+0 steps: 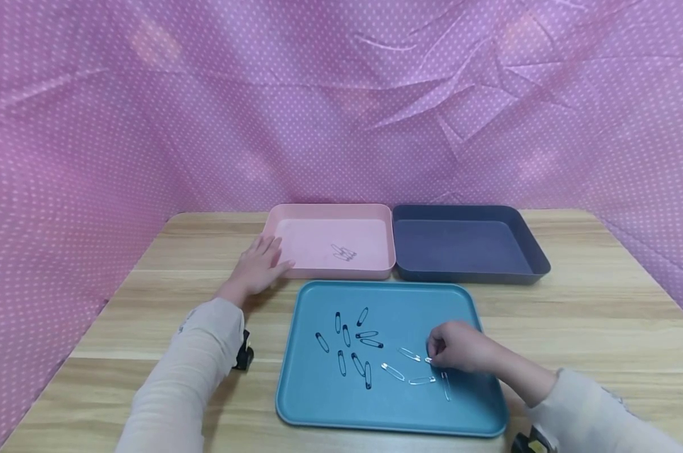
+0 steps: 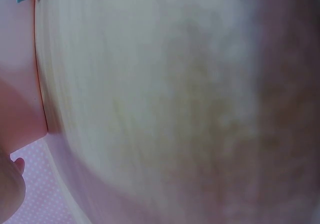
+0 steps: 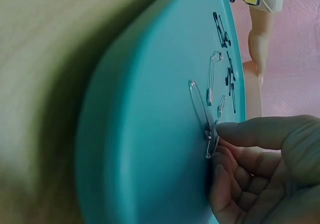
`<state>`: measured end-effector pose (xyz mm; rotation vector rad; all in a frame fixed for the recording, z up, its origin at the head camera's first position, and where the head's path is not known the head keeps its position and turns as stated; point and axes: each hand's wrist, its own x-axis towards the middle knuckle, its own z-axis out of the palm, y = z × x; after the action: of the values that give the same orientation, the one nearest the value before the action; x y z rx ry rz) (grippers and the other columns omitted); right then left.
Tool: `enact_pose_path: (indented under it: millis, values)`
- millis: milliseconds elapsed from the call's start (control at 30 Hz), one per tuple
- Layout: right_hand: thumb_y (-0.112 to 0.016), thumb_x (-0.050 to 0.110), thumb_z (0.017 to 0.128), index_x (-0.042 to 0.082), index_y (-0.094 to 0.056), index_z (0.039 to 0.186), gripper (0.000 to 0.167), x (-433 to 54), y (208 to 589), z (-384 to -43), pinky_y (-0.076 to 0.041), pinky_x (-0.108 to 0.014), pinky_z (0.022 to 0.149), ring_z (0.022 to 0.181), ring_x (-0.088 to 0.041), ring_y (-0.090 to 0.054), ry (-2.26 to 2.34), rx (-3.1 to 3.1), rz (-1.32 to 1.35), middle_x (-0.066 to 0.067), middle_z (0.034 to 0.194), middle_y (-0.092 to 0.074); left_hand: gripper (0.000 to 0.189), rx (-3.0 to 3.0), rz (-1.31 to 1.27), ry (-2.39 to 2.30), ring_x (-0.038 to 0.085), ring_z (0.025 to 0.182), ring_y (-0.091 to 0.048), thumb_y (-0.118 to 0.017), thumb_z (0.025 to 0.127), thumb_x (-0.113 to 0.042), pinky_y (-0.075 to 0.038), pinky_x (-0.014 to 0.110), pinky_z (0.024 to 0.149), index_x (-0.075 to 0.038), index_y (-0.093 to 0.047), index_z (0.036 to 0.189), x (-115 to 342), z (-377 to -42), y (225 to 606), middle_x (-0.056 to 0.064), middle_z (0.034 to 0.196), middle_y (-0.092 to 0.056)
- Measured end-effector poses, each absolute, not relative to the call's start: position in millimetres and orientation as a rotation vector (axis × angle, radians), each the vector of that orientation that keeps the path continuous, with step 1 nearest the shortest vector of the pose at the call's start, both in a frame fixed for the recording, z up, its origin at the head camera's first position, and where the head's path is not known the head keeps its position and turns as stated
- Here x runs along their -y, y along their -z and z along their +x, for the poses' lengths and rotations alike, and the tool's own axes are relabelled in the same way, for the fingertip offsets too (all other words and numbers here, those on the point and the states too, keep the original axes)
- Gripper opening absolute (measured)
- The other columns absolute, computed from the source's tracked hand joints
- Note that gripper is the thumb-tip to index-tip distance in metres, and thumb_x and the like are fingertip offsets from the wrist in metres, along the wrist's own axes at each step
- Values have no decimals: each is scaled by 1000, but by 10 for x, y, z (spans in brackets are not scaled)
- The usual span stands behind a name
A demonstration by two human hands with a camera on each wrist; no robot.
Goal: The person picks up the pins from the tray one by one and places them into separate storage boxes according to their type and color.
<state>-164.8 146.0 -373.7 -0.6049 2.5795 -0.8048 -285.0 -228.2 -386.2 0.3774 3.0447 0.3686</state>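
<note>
My right hand (image 1: 460,346) is low over the right part of the blue tray (image 1: 398,428), its thumb and fingertips pinching a silver safety pin (image 3: 212,141). Several other silver safety pins lie around it, one safety pin (image 1: 393,372) to its left and another (image 3: 197,102) right beside the fingertips. Black safety pins (image 1: 346,336) are spread over the tray's left half. At the left front corner of the pink tray (image 1: 335,275), my left hand (image 1: 259,267) rests with fingers spread and fairly straight, holding nothing. Only a bit of that hand shows in the left wrist view.
Inside the pink tray lie several safety pins (image 1: 344,253) in a small cluster. A dark blue tray (image 1: 471,277) stands against its right side, behind the blue tray. All sit on a wooden table (image 1: 148,302), with a pink dotted cloth (image 1: 341,113) hanging around it.
</note>
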Motion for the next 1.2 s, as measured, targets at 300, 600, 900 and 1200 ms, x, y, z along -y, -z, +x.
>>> enact_pose_path:
  millis: [300, 600, 900, 1200]
  values:
    - [-62, 3, 74, 10, -54, 61, 16, -1489, 3764, -1678, -38, -24, 49, 54, -12, -45, 852, -2522, -591, 3, 57, -49, 73, -3040, 373, -366, 31, 128, 4, -27, 87, -54, -5, 51, 100, -5, -12, 138, 2286, -2851, 3856, 16, 142, -6]
    - [-58, 5, 76, 5, -57, 68, 8, -1567, 3789, -1762, -40, -28, 49, 55, -15, -47, 1074, -2387, -515, 0, 60, -51, 70, -3029, 353, -409, 30, 128, 6, -30, 88, -51, -3, 50, 100, -7, -10, 139, 2285, -2842, 3863, 14, 143, -4]
    - [-55, 6, 78, -1, -56, 76, 7, -1583, 3797, -1864, -45, -32, 54, 61, -18, -51, 1291, -2280, -486, -5, 66, -54, 69, -3038, 373, -397, 31, 128, 5, -30, 89, -49, -3, 50, 100, -5, -11, 138, 2289, -2846, 3872, 16, 142, -4]
    - [-49, 5, 80, -3, -51, 80, 8, -1542, 3774, -1938, -50, -34, 61, 68, -22, -55, 1468, -2173, -379, -11, 75, -57, 70, -3042, 375, -402, 31, 128, 4, -30, 88, -51, -4, 50, 100, -5, -12, 138, 2282, -2820, 3864, 16, 142, -5]
